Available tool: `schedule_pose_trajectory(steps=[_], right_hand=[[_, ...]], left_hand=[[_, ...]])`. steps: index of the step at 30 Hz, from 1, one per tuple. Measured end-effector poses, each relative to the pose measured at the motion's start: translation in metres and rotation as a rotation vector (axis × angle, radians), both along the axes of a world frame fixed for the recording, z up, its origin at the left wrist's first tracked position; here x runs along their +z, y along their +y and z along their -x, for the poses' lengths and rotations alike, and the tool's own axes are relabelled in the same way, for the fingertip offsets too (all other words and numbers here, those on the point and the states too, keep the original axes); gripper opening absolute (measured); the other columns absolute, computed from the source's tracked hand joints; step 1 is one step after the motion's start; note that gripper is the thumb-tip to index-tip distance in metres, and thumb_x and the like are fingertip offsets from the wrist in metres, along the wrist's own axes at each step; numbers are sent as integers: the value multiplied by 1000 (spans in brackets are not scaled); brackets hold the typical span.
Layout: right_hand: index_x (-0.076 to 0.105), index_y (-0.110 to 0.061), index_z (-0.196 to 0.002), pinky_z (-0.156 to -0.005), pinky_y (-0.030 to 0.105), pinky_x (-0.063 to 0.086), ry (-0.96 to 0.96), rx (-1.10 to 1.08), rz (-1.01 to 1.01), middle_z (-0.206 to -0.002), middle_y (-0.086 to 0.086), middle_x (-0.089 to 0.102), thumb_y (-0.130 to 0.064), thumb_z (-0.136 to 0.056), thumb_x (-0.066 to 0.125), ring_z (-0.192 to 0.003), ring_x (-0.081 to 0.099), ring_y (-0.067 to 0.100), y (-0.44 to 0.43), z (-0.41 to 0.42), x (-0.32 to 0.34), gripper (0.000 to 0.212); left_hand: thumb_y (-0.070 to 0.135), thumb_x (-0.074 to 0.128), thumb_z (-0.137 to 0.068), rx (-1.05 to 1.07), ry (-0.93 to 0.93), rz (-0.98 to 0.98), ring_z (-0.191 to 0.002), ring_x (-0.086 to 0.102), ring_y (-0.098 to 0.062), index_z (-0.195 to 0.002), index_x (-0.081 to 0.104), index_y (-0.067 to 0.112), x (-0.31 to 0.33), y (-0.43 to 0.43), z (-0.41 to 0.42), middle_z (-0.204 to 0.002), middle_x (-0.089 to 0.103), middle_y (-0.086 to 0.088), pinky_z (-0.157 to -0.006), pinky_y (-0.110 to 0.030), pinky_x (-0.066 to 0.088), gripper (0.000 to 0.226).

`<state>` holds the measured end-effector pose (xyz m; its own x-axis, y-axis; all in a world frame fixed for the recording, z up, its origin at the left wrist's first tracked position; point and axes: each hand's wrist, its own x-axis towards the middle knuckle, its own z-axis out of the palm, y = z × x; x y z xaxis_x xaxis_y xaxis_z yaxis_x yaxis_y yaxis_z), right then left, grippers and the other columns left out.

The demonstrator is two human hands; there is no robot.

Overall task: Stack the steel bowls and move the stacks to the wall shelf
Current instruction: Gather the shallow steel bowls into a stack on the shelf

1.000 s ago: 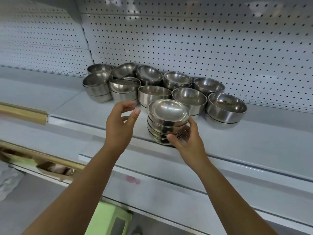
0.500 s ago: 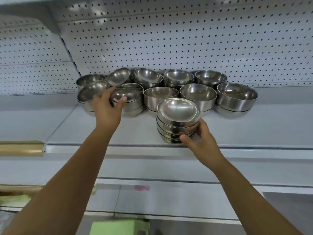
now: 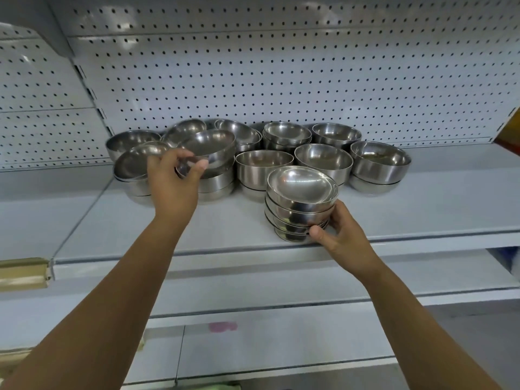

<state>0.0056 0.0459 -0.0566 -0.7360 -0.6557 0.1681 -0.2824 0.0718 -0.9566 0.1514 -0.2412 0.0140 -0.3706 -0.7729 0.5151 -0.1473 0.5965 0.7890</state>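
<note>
A stack of several steel bowls (image 3: pixel 302 204) stands near the front edge of the grey wall shelf (image 3: pixel 225 237). My right hand (image 3: pixel 342 235) grips its lower right side, thumb in front. My left hand (image 3: pixel 173 178) pinches the near rim of a tilted steel bowl (image 3: pixel 209 146) and holds it just above a short stack (image 3: pixel 216 182) in the left part of the shelf. Behind stand more steel bowls, single and stacked, among them one (image 3: pixel 263 164) in the middle and another (image 3: pixel 380 161) at the right.
A white pegboard wall (image 3: pixel 281 80) backs the shelf. A lower shelf (image 3: pixel 253 347) with a pink mark lies beneath. A brown cardboard piece (image 3: pixel 24 273) sits at the left edge. Bare shelf surface lies to the right of the held stack.
My left hand has reached the bowls at the left, taken one by its rim and tilted it up. My right hand keeps the stack near the shelf's front edge.
</note>
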Motion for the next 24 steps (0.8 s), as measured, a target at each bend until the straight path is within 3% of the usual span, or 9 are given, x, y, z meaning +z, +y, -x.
schedule_pose_trajectory(steps=[4, 8, 11, 16, 21, 24], right_hand=[[52, -22, -138, -107, 28, 47, 13, -9, -11, -128, -13, 66, -52, -72, 78, -126, 59, 9, 1, -1, 0, 77], [52, -22, -136, -110, 36, 48, 22, -18, -34, -129, -10, 67, -52, -75, 80, -127, 60, 13, 1, 0, 1, 74], [50, -21, -139, -112, 40, 47, 28, -15, -40, -132, -8, 66, -49, -77, 79, -129, 59, 14, 1, -1, 2, 74], [52, -22, -136, -112, 42, 47, 33, -24, -44, -130, -7, 67, -50, -77, 80, -128, 60, 17, 1, -2, 2, 71], [50, -24, -140, -112, 39, 48, 31, -24, -48, -133, -9, 65, -53, -77, 79, -130, 58, 15, 1, -2, 1, 75], [50, -22, -140, -112, 39, 47, 32, -23, -46, -134, -8, 65, -52, -78, 80, -130, 58, 15, 1, -1, 0, 75]], left_hand=[[27, 79, -88, -108, 114, 22, -97, 52, 16, -108, 69, 23, 22, 19, 0, -120, 55, -4, -92, -6, 40, 23], [30, 81, -86, -286, 154, -41, -109, 62, -1, -102, 68, 36, 32, 43, 5, -118, 62, 4, -99, -23, 48, 21], [30, 80, -86, -468, 143, -79, -110, 68, -15, -105, 69, 35, 28, 57, 12, -119, 69, -9, -102, -39, 52, 23], [41, 78, -82, -622, 59, -70, -112, 65, -20, -105, 68, 40, 15, 76, 20, -116, 65, -5, -102, -42, 51, 25], [21, 80, -87, -667, 9, -31, -113, 63, -14, -104, 67, 40, 8, 86, 21, -115, 62, 3, -101, -33, 49, 28], [28, 79, -87, -681, -12, -15, -114, 63, -16, -105, 67, 43, 4, 88, 21, -116, 62, 3, -103, -36, 49, 26]])
